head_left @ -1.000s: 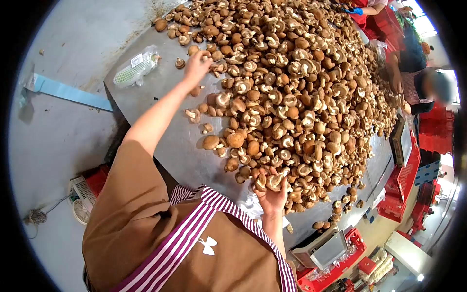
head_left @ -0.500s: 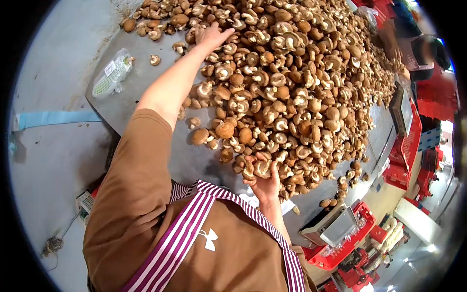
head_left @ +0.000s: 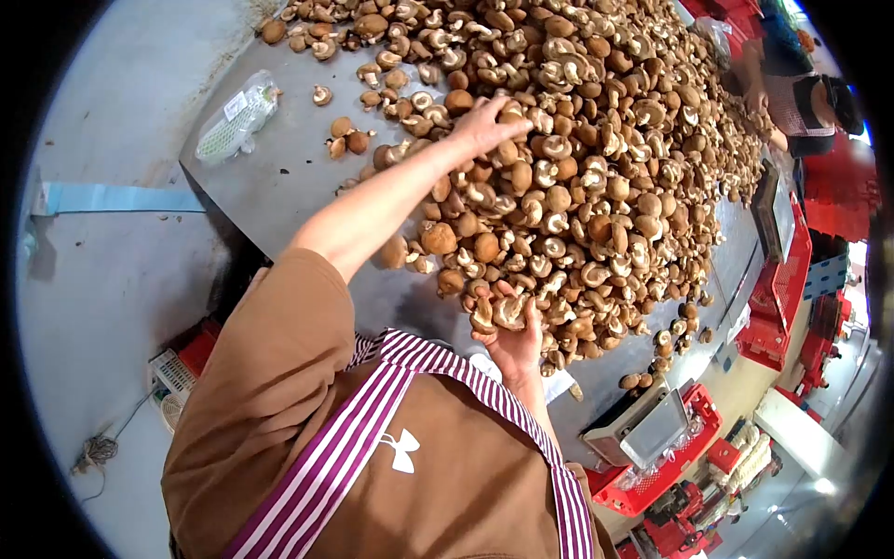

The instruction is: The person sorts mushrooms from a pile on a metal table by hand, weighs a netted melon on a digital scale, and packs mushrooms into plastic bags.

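A large heap of brown shiitake mushrooms [head_left: 596, 186] with pale stems covers much of the grey metal table [head_left: 289, 200]. My left hand [head_left: 486, 129] reaches palm down over the near left side of the heap, its fingers curled round a brown mushroom cap [head_left: 509, 114]. Low at the heap's front edge, close to my chest, my right hand [head_left: 515, 352] is turned palm up. It cups a couple of mushrooms [head_left: 509, 313], gills showing, between the thumb and fingers.
A plastic-wrapped pack [head_left: 238, 119] lies on the table's left part, near some loose mushrooms [head_left: 348, 136]. To the right are a scale [head_left: 643, 430], red crates [head_left: 775, 289] and another person [head_left: 792, 102] at the heap's far side. A blue strip [head_left: 121, 197] crosses the floor.
My left hand has moved right and nearer across the heap. Some mushrooms now lie loose on the table at the left. My right hand still holds its mushrooms in about the same place.
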Action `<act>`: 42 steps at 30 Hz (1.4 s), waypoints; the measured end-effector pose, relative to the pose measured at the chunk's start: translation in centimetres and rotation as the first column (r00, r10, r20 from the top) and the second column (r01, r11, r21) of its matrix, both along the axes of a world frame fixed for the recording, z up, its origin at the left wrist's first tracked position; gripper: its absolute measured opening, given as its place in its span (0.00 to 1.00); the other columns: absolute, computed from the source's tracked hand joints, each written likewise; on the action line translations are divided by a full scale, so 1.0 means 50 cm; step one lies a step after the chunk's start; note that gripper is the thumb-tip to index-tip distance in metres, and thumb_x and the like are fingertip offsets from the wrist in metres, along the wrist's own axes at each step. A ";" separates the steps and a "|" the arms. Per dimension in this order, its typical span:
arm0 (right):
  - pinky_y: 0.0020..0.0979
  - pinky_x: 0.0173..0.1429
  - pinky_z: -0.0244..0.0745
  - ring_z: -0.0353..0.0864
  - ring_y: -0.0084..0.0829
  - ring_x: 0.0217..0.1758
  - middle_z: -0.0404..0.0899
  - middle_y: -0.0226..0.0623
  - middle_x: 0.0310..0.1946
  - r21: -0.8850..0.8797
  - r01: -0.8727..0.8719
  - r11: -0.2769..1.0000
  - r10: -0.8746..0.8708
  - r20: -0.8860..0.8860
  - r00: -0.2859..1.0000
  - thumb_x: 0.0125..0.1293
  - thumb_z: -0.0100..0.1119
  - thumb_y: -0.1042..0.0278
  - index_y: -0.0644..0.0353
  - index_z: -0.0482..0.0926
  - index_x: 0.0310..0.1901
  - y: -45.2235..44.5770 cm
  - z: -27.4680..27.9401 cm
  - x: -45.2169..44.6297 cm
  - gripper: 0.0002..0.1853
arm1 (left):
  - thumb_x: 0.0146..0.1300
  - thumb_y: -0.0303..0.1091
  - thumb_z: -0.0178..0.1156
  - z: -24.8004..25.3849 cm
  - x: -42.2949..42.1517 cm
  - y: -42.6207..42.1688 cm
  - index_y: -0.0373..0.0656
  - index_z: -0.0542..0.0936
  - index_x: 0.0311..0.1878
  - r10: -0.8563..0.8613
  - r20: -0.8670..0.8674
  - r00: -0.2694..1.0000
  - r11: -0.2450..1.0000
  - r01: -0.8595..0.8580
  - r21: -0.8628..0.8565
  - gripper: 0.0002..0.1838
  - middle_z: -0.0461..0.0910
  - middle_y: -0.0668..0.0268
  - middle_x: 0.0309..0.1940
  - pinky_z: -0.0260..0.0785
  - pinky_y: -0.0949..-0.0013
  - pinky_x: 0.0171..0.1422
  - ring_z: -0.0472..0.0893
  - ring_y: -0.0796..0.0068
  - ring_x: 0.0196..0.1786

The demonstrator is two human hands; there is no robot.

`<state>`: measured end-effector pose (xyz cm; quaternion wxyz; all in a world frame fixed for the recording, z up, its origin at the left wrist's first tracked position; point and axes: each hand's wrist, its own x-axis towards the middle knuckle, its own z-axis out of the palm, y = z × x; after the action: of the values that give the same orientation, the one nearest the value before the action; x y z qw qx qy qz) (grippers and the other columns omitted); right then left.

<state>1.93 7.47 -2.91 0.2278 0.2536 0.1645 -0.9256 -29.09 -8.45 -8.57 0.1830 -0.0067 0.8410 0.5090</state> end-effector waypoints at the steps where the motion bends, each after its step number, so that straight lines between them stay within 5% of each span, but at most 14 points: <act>1: 0.46 0.44 0.86 0.80 0.47 0.56 0.73 0.49 0.64 0.037 -0.034 0.999 0.033 0.015 0.999 0.74 0.45 0.36 0.52 0.71 0.66 -0.001 0.004 0.003 0.31 | 0.57 0.70 0.62 0.037 0.016 0.000 0.51 0.63 0.75 -0.070 0.062 0.996 0.997 0.069 0.016 0.49 0.50 0.49 0.78 0.52 0.47 0.80 0.55 0.49 0.78; 6: 0.45 0.45 0.84 0.80 0.45 0.53 0.73 0.48 0.64 0.097 -0.048 0.994 0.045 0.029 0.999 0.74 0.45 0.35 0.50 0.71 0.67 -0.005 0.010 0.022 0.32 | 0.56 0.60 0.66 0.170 0.115 0.094 0.61 0.67 0.72 -0.316 0.020 0.949 0.949 0.315 0.022 0.41 0.56 0.52 0.73 0.69 0.54 0.68 0.60 0.52 0.74; 8: 0.46 0.45 0.84 0.79 0.47 0.56 0.72 0.48 0.64 0.151 -0.039 0.988 0.035 0.028 0.999 0.73 0.45 0.35 0.51 0.71 0.67 -0.003 0.015 0.028 0.32 | 0.56 0.57 0.66 0.171 0.142 0.137 0.61 0.67 0.72 -0.475 -0.102 0.874 0.874 0.455 -0.172 0.40 0.61 0.53 0.68 0.71 0.58 0.64 0.61 0.55 0.73; 10: 0.45 0.43 0.83 0.77 0.51 0.61 0.74 0.49 0.63 0.235 -0.033 0.971 0.033 0.004 0.999 0.73 0.45 0.34 0.52 0.70 0.67 0.002 0.015 0.037 0.33 | 0.55 0.55 0.67 0.158 0.181 0.158 0.61 0.68 0.72 -0.464 -0.300 0.834 0.884 0.456 -0.100 0.40 0.63 0.55 0.65 0.68 0.54 0.69 0.62 0.55 0.71; 12: 0.46 0.44 0.83 0.78 0.51 0.60 0.75 0.49 0.62 0.253 0.001 0.967 -0.012 0.041 0.999 0.72 0.45 0.34 0.54 0.70 0.66 0.006 0.023 0.041 0.34 | 0.56 0.51 0.66 0.144 0.206 0.173 0.58 0.67 0.74 -0.394 -0.677 0.621 0.901 0.407 -0.151 0.40 0.58 0.59 0.74 0.59 0.49 0.78 0.58 0.55 0.76; 14: 0.48 0.44 0.87 0.80 0.48 0.59 0.76 0.49 0.61 0.174 0.043 0.984 -0.047 0.019 0.999 0.74 0.45 0.39 0.56 0.69 0.68 0.011 0.019 0.046 0.32 | 0.60 0.49 0.64 0.151 0.202 0.160 0.59 0.66 0.74 -0.481 -0.695 0.534 0.843 0.500 -0.198 0.38 0.54 0.64 0.79 0.59 0.49 0.79 0.60 0.56 0.76; 17: 0.47 0.45 0.87 0.81 0.47 0.57 0.75 0.49 0.62 0.210 0.039 0.977 -0.049 0.043 0.998 0.74 0.45 0.39 0.56 0.69 0.68 0.017 0.018 0.051 0.32 | 0.65 0.37 0.62 0.160 0.141 0.100 0.56 0.75 0.67 -0.272 -0.804 0.529 0.872 0.489 0.027 0.25 0.67 0.64 0.73 0.71 0.57 0.72 0.72 0.63 0.70; 19: 0.46 0.44 0.86 0.79 0.49 0.59 0.75 0.49 0.61 0.236 0.024 0.971 -0.036 0.048 0.998 0.74 0.45 0.37 0.56 0.69 0.67 0.019 0.018 0.051 0.32 | 0.69 0.36 0.59 0.142 0.070 0.035 0.46 0.81 0.57 -0.157 -0.756 0.636 0.963 0.269 0.027 0.15 0.80 0.62 0.60 0.75 0.66 0.66 0.81 0.68 0.59; 20: 0.45 0.43 0.85 0.78 0.51 0.61 0.76 0.49 0.60 0.262 0.002 0.965 -0.016 0.052 0.999 0.74 0.44 0.36 0.56 0.70 0.65 0.019 0.017 0.048 0.33 | 0.70 0.36 0.58 0.125 0.032 0.001 0.46 0.82 0.53 -0.090 -0.451 0.888 0.987 0.141 0.081 0.12 0.83 0.63 0.53 0.76 0.66 0.61 0.82 0.70 0.55; 21: 0.45 0.44 0.86 0.78 0.50 0.61 0.75 0.49 0.60 0.256 -0.003 0.967 -0.013 0.060 0.998 0.74 0.45 0.36 0.56 0.70 0.65 0.020 0.011 0.049 0.32 | 0.72 0.36 0.57 0.097 -0.006 -0.039 0.45 0.82 0.52 -0.093 -0.502 0.860 0.990 0.025 -0.141 0.11 0.84 0.64 0.49 0.76 0.67 0.59 0.82 0.71 0.51; 24: 0.46 0.44 0.86 0.80 0.50 0.58 0.75 0.50 0.61 0.259 -0.033 0.965 0.019 0.059 0.998 0.73 0.46 0.37 0.56 0.70 0.64 0.022 0.011 0.036 0.31 | 0.69 0.35 0.60 0.028 -0.060 -0.100 0.43 0.82 0.50 -0.140 -0.459 0.877 0.939 -0.029 -0.342 0.11 0.82 0.63 0.46 0.74 0.60 0.56 0.82 0.64 0.50; 29: 0.47 0.43 0.85 0.81 0.49 0.58 0.75 0.49 0.61 0.265 -0.037 0.964 0.030 0.029 0.999 0.73 0.47 0.38 0.57 0.70 0.65 0.030 0.007 0.019 0.32 | 0.66 0.29 0.58 -0.053 -0.113 -0.128 0.47 0.84 0.52 0.068 -0.481 0.874 0.856 -0.299 -0.422 0.13 0.79 0.62 0.51 0.73 0.58 0.57 0.80 0.58 0.52; 36: 0.48 0.43 0.85 0.79 0.49 0.60 0.76 0.50 0.61 0.278 0.006 0.960 -0.015 0.028 1.000 0.73 0.48 0.39 0.57 0.69 0.66 0.055 -0.011 0.024 0.32 | 0.66 0.28 0.55 -0.092 -0.176 -0.159 0.48 0.81 0.60 -0.309 -0.281 0.909 0.729 0.036 -0.684 0.19 0.73 0.59 0.64 0.69 0.52 0.67 0.74 0.52 0.64; 42: 0.48 0.43 0.86 0.79 0.50 0.60 0.76 0.50 0.61 0.239 0.001 0.971 -0.003 0.007 1.000 0.72 0.50 0.40 0.57 0.69 0.65 0.041 -0.020 0.020 0.31 | 0.64 0.41 0.64 -0.033 -0.178 -0.163 0.42 0.80 0.61 -0.361 -0.082 0.929 0.722 0.222 -0.655 0.24 0.72 0.54 0.66 0.67 0.54 0.68 0.73 0.52 0.66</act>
<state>2.93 9.54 -3.90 0.1953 0.2829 0.2737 -0.8983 -37.97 -16.58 -10.21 0.1607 0.1173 0.9674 0.1570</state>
